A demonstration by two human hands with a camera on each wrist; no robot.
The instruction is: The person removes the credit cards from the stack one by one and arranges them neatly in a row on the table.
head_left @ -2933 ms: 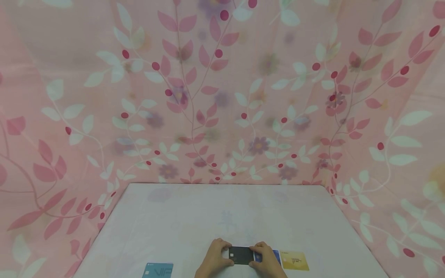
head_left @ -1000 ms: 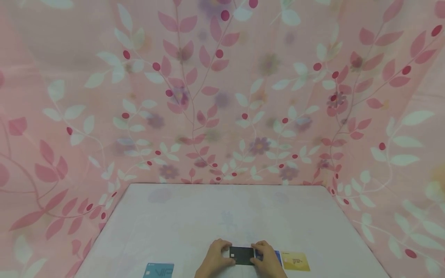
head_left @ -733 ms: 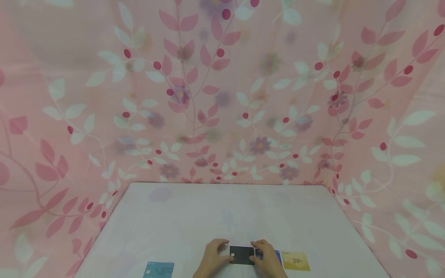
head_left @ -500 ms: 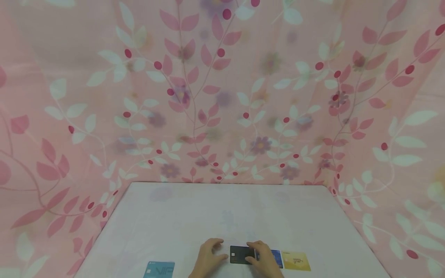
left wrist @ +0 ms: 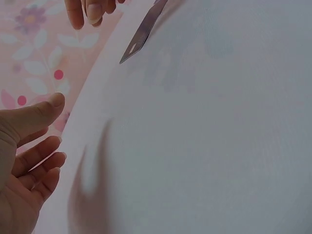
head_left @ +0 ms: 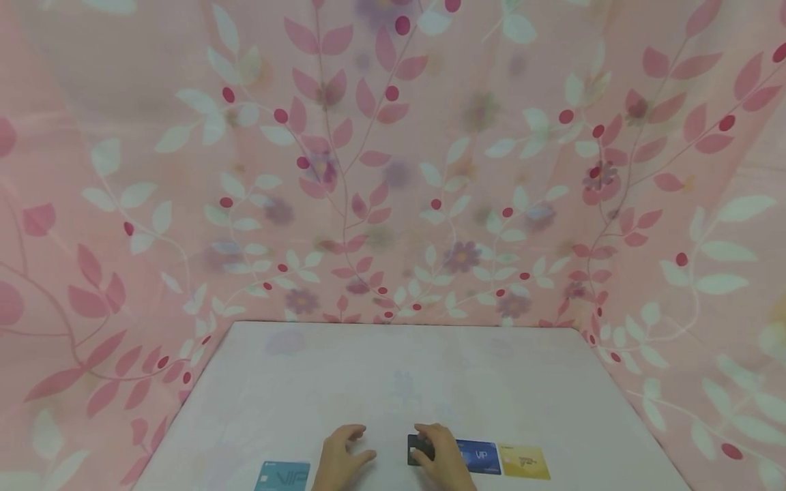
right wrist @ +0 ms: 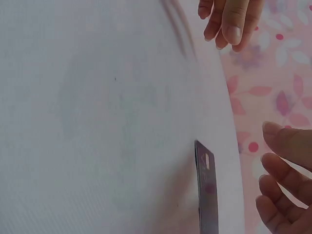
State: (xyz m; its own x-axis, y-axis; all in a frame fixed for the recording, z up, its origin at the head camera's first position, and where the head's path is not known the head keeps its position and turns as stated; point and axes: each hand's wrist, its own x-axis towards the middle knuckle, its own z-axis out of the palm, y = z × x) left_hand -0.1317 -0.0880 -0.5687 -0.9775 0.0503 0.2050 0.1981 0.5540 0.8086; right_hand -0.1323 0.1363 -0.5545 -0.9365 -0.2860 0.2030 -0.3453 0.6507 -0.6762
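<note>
Left hand [head_left: 344, 458] and right hand [head_left: 443, 458]: fingers released, gripping nothing. Black card [head_left: 422, 443] lies flat on the table [head_left: 344, 382], partly hidden by the right, roughly in line with the blue card [head_left: 483, 457] and yellow card [head_left: 525, 462], presumably so each face shows. Floral cloth [head_left: 405, 150] beyond.

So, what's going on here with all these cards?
A bare-handed person is at a white tabletop. The open right hand hovers over a black rectangular plastic-looking card, partly hiding it, and the open left hand is between that and a teal rectangular plastic-looking card; neither seems to grip anything. On the black card's right, a blue rectangular card marked VIP and a yellow rectangular card lie side by side.
</note>
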